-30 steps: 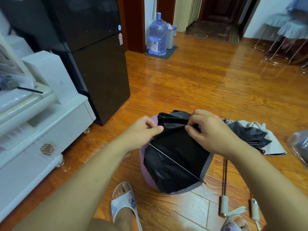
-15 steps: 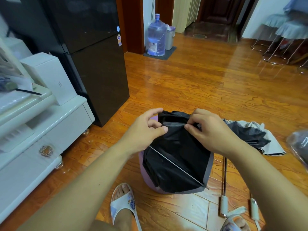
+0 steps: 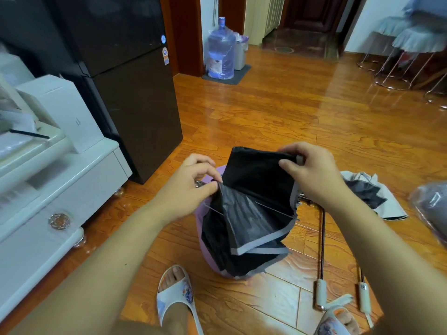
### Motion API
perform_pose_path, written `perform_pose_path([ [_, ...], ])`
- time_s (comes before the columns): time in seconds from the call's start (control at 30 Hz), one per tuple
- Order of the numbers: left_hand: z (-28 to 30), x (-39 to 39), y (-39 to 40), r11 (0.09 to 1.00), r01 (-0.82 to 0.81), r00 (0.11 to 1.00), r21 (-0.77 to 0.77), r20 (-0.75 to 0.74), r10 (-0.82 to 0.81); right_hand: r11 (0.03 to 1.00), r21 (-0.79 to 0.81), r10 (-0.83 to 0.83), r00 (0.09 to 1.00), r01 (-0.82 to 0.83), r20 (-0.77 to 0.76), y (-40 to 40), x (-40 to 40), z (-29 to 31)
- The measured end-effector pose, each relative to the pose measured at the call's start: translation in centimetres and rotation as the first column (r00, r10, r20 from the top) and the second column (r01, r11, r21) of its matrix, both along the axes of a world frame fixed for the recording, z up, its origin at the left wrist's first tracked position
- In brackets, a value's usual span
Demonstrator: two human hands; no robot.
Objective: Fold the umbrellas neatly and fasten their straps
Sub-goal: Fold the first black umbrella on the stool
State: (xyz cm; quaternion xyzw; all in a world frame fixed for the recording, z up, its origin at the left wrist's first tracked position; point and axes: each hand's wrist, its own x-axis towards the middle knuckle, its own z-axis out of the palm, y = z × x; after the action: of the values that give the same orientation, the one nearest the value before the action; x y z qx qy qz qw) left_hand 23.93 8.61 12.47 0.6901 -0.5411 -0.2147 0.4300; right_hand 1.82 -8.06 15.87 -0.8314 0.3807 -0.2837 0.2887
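A purple umbrella [image 3: 244, 221] with a black lining and grey hem hangs in front of me, its panels partly pleated. My left hand [image 3: 191, 189] pinches a fold of the black canopy at its left edge, near a thin metal rib. My right hand [image 3: 312, 172] grips the top right edge of a flat black panel and holds it up. A second umbrella [image 3: 372, 197], pale grey outside and dark inside, lies loose on the floor to the right, with its shaft and white handle [image 3: 321, 293] pointing toward me. Another white handle [image 3: 363, 296] lies beside it.
White cabinet [image 3: 48, 201] with a box on it stands at the left, a black fridge [image 3: 125, 81] behind it. A water jug [image 3: 221, 49] stands by the far doorway. Stools [image 3: 411, 49] are at the far right. A grey bag [image 3: 433, 209] lies at the right edge. My slippered feet [image 3: 176, 298] are below.
My hands have moved apart: the right hand has pulled a black panel up and to the right, spreading it flat, while the left hand has shifted down to pinch the fold beside it.
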Motion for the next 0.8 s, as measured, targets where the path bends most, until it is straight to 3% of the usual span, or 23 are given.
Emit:
perform_pose_path([
  [0.07, 0.1, -0.2, -0.6, 1.0, 0.013, 0.998, -0.002, -0.058, -0.013, 0.991, 0.113, 0.065, 0.995, -0.073, 0.075, 1.1, 0.2, 0.4],
  [0.17, -0.2, -0.5, -1.8, 0.998, 0.056, 0.984, -0.007, -0.169, -0.056, 0.964, 0.138, 0.221, 0.973, -0.229, 0.069, 3.2, 0.5, 0.5],
  [0.27, -0.4, -0.8, -2.8, 0.996, 0.091, 0.932, -0.009, -0.35, -0.089, 0.944, 0.164, 0.277, 0.957, -0.288, 0.087, 4.3, 0.3, 0.0],
  [0.5, -1.7, -0.8, -3.6, 0.995, 0.044, 0.859, -0.086, -0.505, -0.082, 0.947, 0.276, 0.069, 0.944, -0.163, 0.321, 3.7, -0.6, -0.6],
  [0.67, -1.9, -0.6, -3.9, 0.992, -0.006, 0.841, -0.128, -0.538, -0.065, 0.935, 0.338, -0.033, 0.924, -0.106, 0.381, 3.3, -0.9, -0.8],
  [0.8, -2.0, -0.3, -4.1, 0.996, 0.053, 0.844, -0.072, -0.529, -0.083, 0.894, 0.443, -0.137, 0.903, -0.064, 0.408, 2.8, -0.9, -1.2],
])
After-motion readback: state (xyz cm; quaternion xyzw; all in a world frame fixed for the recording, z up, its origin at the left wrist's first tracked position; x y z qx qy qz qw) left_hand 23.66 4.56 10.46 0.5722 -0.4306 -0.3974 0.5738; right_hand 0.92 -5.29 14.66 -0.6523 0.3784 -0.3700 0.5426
